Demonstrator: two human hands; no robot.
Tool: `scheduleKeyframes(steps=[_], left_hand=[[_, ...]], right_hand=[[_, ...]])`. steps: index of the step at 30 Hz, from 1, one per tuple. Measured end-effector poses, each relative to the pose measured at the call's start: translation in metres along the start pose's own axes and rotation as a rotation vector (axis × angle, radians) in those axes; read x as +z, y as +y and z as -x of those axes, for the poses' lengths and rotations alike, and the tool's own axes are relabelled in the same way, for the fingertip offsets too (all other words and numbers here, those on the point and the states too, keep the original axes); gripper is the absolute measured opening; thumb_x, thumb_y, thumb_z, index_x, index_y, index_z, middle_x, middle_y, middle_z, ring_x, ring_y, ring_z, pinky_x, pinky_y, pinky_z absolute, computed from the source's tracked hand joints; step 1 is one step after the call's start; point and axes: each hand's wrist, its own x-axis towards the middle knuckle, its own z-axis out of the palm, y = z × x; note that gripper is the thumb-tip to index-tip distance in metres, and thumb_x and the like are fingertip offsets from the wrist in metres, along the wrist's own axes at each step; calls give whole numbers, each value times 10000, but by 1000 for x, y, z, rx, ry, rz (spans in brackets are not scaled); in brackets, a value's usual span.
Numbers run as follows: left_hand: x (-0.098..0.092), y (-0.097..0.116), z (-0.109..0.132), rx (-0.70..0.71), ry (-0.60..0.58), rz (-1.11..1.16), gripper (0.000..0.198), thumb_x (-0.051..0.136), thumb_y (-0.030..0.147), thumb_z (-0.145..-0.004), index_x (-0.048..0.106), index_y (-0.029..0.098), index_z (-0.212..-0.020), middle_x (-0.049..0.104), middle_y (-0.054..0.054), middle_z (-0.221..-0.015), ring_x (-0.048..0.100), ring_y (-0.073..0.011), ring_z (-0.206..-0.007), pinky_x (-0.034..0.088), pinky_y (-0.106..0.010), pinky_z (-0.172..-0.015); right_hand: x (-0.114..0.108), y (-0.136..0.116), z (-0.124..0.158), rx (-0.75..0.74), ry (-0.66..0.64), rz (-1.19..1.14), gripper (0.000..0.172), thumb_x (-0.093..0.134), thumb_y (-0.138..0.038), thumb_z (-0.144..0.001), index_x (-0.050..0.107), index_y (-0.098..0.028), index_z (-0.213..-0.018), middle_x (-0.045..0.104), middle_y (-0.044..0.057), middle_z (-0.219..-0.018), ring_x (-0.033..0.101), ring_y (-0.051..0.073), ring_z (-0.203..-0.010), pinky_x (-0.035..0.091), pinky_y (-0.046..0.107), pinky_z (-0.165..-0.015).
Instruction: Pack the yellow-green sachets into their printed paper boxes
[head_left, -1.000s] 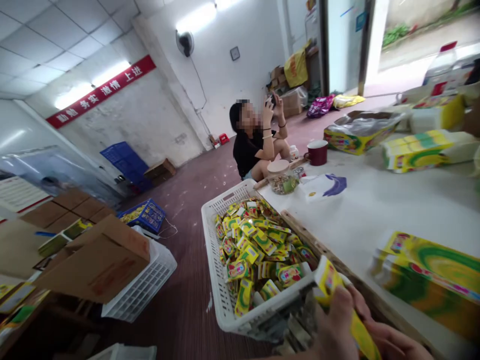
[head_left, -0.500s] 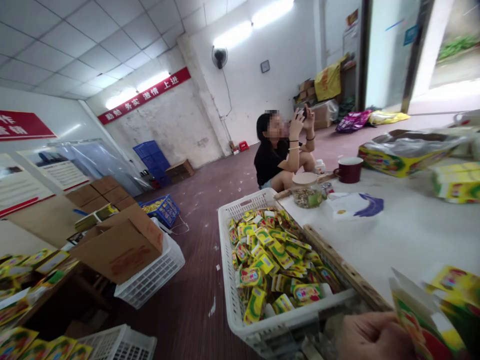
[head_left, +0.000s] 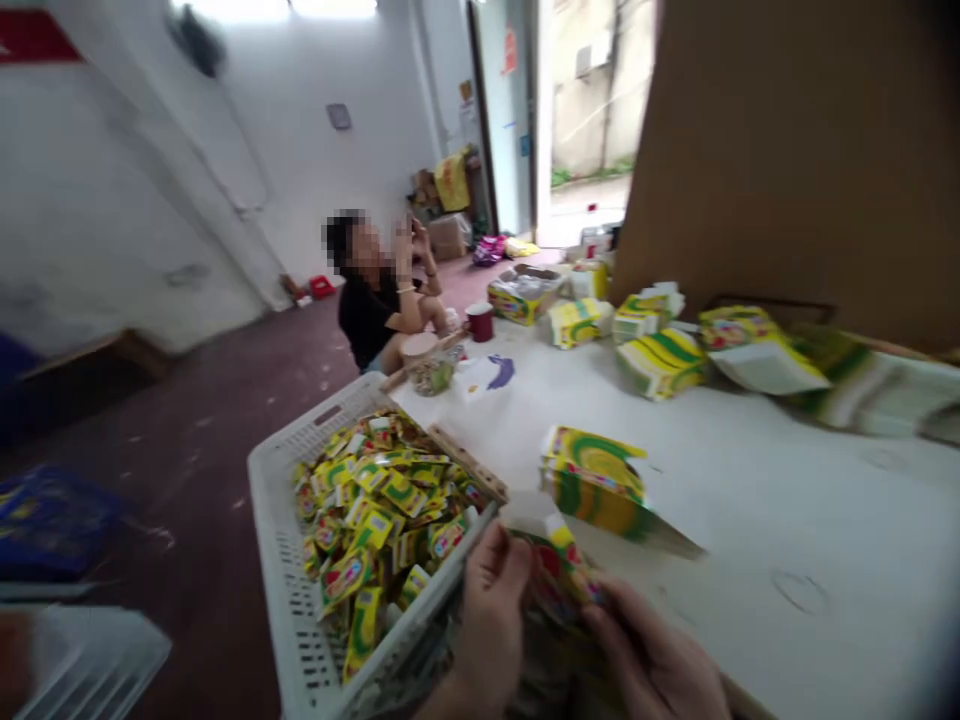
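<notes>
My left hand (head_left: 495, 590) pinches one side of a yellow, green and red printed carton (head_left: 555, 560), whose pale flap stands up. The fingers of my right hand (head_left: 645, 640) close on the carton's other side, near the table's front edge. Just beyond, another open printed carton (head_left: 600, 480) lies on the white table (head_left: 750, 520). To the left of my hands stands a white plastic basket (head_left: 274, 540) full of small yellow packets (head_left: 382, 500). Motion blurs the held carton, and its lower part is hard to make out.
Across the table are a maroon mug (head_left: 480, 322), a lidded jar (head_left: 430, 370), a white and purple packet (head_left: 484, 375) and several yellow cartons (head_left: 660, 360). A large brown board (head_left: 795, 160) rises at the right. Beyond the table, a person (head_left: 379, 300) sits holding something up.
The view has swung right, bringing more of the table and the brown board into sight. Both hands now show on the carton, where one hand showed before.
</notes>
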Motion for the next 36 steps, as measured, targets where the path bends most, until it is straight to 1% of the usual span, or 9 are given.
scheduleKeyframes(steps=[5, 8, 12, 16, 18, 21, 27, 33, 36], left_hand=[[-15, 22, -14, -61, -106, -209, 261, 706, 330, -816, 633, 149, -989, 578, -81, -911, 560, -193, -826, 488, -241, -754], [-30, 57, -25, -17, -275, -312, 385, 564, 424, -899, 491, 232, -1224, 460, -103, -1216, 477, -275, -1082, 478, -339, -856], [-33, 96, -31, 43, -578, -950, 770, 607, 683, -762, 360, 255, -1353, 383, -106, -1304, 359, -312, -1209, 326, -413, -1044], [-23, 78, -21, -282, -896, -1219, 836, 862, 268, -613, 378, 314, -1293, 438, -11, -1236, 450, -236, -1107, 394, -296, -969], [-22, 58, -17, -256, -804, -1095, 608, 726, 190, -745, 396, 281, -1247, 454, -5, -1194, 454, -206, -1091, 380, -278, -975], [-26, 35, -10, -19, -586, -1215, 669, 676, 297, -808, 247, 252, -1319, 412, -47, -1241, 433, -206, -1117, 398, -263, -934], [-20, 17, 6, 307, -625, -1304, 622, 577, 239, -827, 191, 204, -1314, 444, -87, -1186, 495, -188, -1018, 427, -242, -850], [-12, 23, 2, 110, -701, -1300, 562, 531, 219, -757, 229, 190, -1230, 504, -50, -1021, 528, -184, -844, 446, -260, -708], [-15, 19, -4, 243, -830, -1283, 444, 435, 229, -763, 306, 184, -1186, 498, -53, -996, 513, -199, -887, 465, -296, -748]], right_hand=[[-5, -17, 1, 75, -44, -70, 217, 455, -328, -965, 622, -231, -1062, 622, 35, -937, 594, 193, -816, 484, 236, -732], [-13, -20, 0, 41, -104, 69, 234, 445, -266, -965, 614, -240, -1124, 598, 45, -919, 560, 199, -840, 459, 264, -734], [-13, -29, -1, -106, -331, 361, 190, 538, -190, -939, 640, -276, -1074, 572, 25, -855, 502, 191, -803, 420, 295, -731], [-8, -37, 0, -233, -330, 426, 146, 607, -233, -920, 624, -275, -1058, 571, 23, -960, 484, 214, -950, 321, 408, -977], [-8, -36, 3, -217, -155, 353, 296, 569, -260, -940, 534, -290, -1233, 497, 63, -1192, 405, 260, -1142, 199, 473, -1074], [-5, -25, 11, -9, 146, 22, 652, 591, -429, -910, 251, -256, -1439, 255, 101, -1428, 234, 307, -1298, 206, 481, -1092], [16, -11, 10, 468, 19, -890, 458, 432, -505, -963, 533, -162, -1248, 549, 105, -1203, 474, 266, -1159, 342, 425, -1037], [14, -15, 8, 271, 0, -488, 508, 446, -485, -965, 393, -211, -1389, 374, 69, -1390, 307, 238, -1293, 192, 415, -1112], [15, -11, 14, 85, -74, -185, 494, 401, -395, -987, 295, -229, -1441, 220, 59, -1466, 239, 229, -1325, 221, 386, -1107]])
